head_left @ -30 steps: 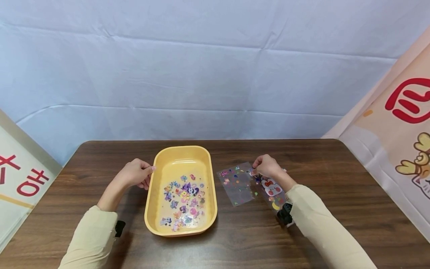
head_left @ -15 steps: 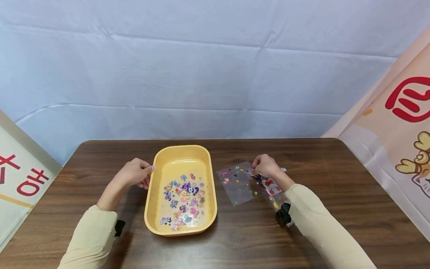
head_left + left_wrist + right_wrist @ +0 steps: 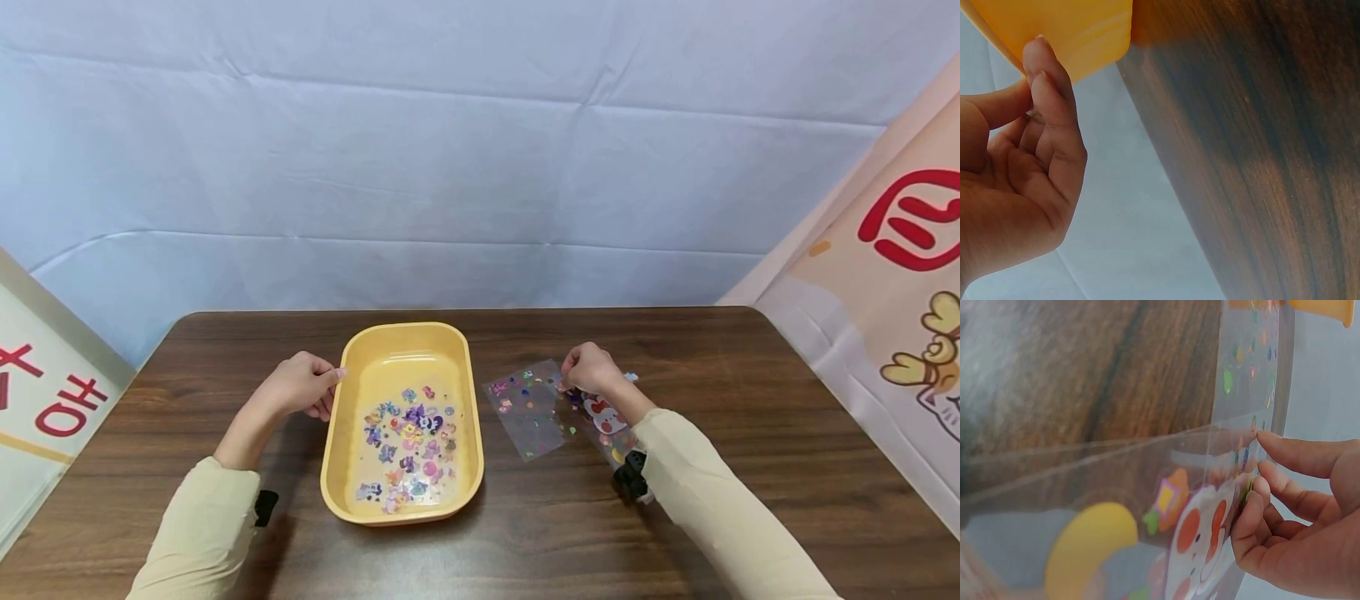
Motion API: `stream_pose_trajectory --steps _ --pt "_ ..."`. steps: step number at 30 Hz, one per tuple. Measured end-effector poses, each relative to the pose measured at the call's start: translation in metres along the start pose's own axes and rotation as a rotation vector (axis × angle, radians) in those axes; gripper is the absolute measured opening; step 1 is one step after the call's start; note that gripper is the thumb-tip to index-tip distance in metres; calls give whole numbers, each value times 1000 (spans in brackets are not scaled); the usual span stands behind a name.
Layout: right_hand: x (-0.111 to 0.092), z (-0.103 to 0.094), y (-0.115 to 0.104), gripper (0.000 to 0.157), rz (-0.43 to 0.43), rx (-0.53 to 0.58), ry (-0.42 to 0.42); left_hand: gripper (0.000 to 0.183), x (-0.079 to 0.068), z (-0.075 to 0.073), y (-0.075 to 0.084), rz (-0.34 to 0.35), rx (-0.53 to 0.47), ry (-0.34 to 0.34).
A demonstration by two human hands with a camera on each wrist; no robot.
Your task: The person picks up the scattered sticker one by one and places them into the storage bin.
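A yellow tray (image 3: 330, 467) stands left of the middle in the head view, with a clear sheet of small cartoon stickers (image 3: 412, 433) lying inside. My left hand (image 3: 303, 387) pinches the tray's left rim between thumb and fingers, seen closer in the left wrist view. Right of the tray lies a second clear sticker sheet (image 3: 536, 425). My right hand (image 3: 592, 371) pinches this sheet at its right edge, with curled fingers. Under that hand and wrist is a clear piece printed with a white cartoon face (image 3: 604, 416) and a yellow crescent (image 3: 1094, 544); the forearm partly covers it.
Everything lies on a dark wood-grain table (image 3: 540, 533). A pale cloth (image 3: 480, 167) hangs behind its far edge. Printed banners with red marks stand at the left (image 3: 52, 392) and right (image 3: 892, 275). Both wrists carry black devices.
Both hands keep nearly the same places. My right hand and forearm shift slightly, covering a little more of the printed piece. The tray stays put.
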State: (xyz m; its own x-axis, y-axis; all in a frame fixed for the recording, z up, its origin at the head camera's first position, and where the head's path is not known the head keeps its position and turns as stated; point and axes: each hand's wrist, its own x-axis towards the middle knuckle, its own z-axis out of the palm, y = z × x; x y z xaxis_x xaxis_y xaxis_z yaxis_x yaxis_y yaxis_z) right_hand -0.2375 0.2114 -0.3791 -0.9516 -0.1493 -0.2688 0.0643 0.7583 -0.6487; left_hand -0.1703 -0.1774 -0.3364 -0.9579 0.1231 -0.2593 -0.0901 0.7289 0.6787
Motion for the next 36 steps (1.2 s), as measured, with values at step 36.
stream_pose_trajectory --steps 36 --pt "2 -7 7 15 2 12 -2 32 1 1 -1 1 -3 4"
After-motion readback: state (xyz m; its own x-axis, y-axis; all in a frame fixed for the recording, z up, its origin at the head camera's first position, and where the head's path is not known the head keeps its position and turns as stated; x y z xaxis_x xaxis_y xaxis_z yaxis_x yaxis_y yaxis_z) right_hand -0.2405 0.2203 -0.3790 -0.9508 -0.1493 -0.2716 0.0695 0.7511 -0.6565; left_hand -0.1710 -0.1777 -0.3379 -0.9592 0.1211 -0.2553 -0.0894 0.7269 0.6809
